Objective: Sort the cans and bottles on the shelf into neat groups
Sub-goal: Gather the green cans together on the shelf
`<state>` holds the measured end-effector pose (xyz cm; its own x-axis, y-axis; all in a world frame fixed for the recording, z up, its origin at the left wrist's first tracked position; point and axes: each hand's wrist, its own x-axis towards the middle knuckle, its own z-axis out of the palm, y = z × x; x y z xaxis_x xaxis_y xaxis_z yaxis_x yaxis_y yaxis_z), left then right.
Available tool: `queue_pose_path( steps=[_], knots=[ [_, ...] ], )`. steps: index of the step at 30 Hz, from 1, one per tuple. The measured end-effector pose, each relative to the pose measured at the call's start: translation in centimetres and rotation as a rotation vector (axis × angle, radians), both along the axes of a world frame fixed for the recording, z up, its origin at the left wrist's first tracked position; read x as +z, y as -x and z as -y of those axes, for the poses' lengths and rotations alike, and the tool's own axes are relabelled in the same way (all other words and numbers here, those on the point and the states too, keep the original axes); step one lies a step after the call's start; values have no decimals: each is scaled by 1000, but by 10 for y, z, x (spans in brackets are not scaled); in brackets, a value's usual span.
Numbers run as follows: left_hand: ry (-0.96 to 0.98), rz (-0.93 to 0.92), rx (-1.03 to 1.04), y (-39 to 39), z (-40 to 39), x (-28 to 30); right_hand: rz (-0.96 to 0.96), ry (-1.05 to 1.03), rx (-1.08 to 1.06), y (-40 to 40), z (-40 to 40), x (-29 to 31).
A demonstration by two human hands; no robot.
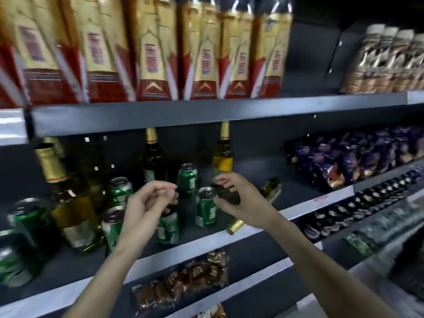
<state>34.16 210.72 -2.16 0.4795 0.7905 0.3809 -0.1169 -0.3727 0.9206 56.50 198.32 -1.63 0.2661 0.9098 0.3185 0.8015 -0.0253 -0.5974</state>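
Several green cans stand scattered on the middle shelf (pixel 305 206), among them one at the back (pixel 188 177), one in the middle (pixel 206 208) and one at the front (pixel 168 229). Gold-foiled glass bottles stand among them: a large one on the left (pixel 68 203), a dark one (pixel 153 157) and a yellow one (pixel 222 157). A bottle (pixel 235 226) lies on its side by the front edge. My left hand (pixel 144 210) hovers over the front can, fingers loosely curled on nothing. In front of the yellow bottle's base is my right hand (pixel 238 198), fingers apart; contact is unclear.
Red and gold packs (pixel 156 53) fill the upper shelf, with pale bottles (pixel 385 60) to their right. Purple bags (pixel 344 157) lie right of the drinks. Snack packets (pixel 183 281) and dark packets (pixel 344 214) sit on lower shelves. More green cans (pixel 25 219) stand at the far left.
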Motion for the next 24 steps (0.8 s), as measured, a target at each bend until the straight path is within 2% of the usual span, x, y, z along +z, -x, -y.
queue_pose_path(
  steps=[7,13,19,24],
  knots=[
    [6,12,39,-66,26,-1,317,250,50,-104,17,-22],
    [3,-29,117,-93,37,-9,577,422,218,-159,4,-50],
    [-16,-62,143,-98,32,-3,715,401,301,-179,-17,-64],
    [-21,-87,174,-95,30,-1,849,134,275,-186,-33,-90]
  ],
)
